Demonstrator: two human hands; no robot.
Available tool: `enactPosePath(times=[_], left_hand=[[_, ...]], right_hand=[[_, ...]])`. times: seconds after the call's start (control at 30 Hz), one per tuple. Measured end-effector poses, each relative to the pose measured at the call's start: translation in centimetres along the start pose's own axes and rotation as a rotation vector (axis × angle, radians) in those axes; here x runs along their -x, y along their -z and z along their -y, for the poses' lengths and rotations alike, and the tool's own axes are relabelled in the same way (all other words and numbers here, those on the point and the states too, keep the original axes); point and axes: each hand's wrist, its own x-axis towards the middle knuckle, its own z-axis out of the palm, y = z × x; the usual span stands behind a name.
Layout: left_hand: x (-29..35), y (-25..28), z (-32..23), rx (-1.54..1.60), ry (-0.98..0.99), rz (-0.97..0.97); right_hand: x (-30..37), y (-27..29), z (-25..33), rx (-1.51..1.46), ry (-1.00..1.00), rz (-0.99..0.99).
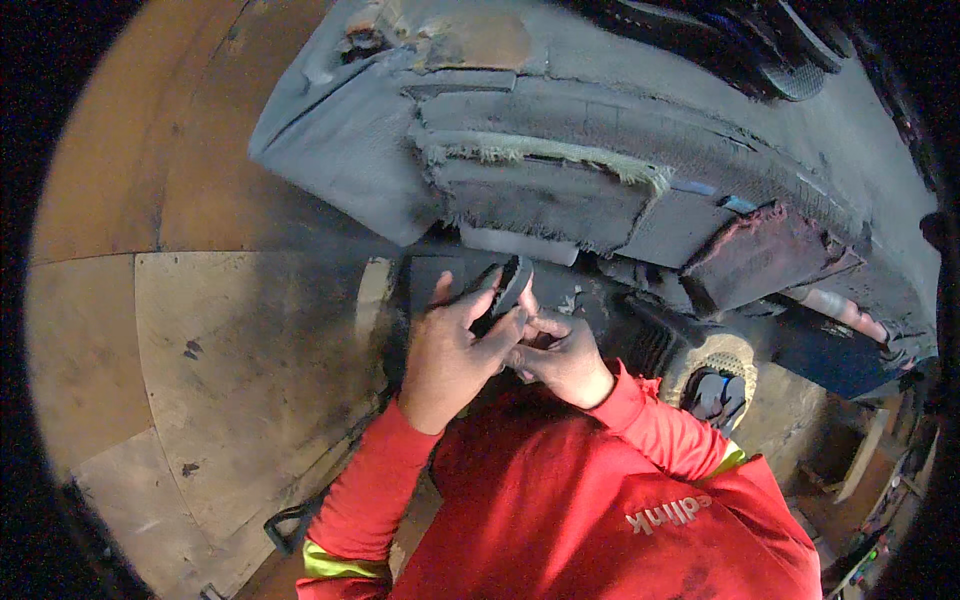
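Note:
My left hand [445,352] and my right hand [562,358] meet in front of my chest. Between them is a dark, curved piece that looks like a shoe sole [513,283], its edge turned up. The left fingers are closed round its lower side, with the left thumb pressing near the right fingertips. My right hand is pinched closed against the same piece, one fingertip showing behind it. Part of the piece is hidden by the fingers.
Just beyond my hands stands a grey, dust-covered bench or machine [620,110] with frayed cloth flaps [540,195]. A reddish cloth pad [755,255] hangs at its right. Black soles [790,70] lie on top. Right of me, a pale sack-like container [715,355] holds several dark soles.

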Motion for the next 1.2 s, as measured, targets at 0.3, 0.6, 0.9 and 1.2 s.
enactPosePath(times=[0.3,0.6,0.9,1.2], left_hand=[[-2.2,4.2,-0.5,0.367,0.357,0.425],[-3.0,-3.7,6.3,0.946,0.389,0.401],[3.2,-4.3,3.2,1.168,0.287,0.071],[0.8,-4.1,2.4,0.451,0.090,-0.120]], right_hand=[[0.0,0.2,4.0,-0.948,-0.390,0.152],[-3.0,2.8,3.1,-0.618,-0.427,-0.072],[1.1,0.1,-0.3,0.870,0.585,-0.307],[-1.5,0.3,-2.2,0.620,0.508,-0.312]])
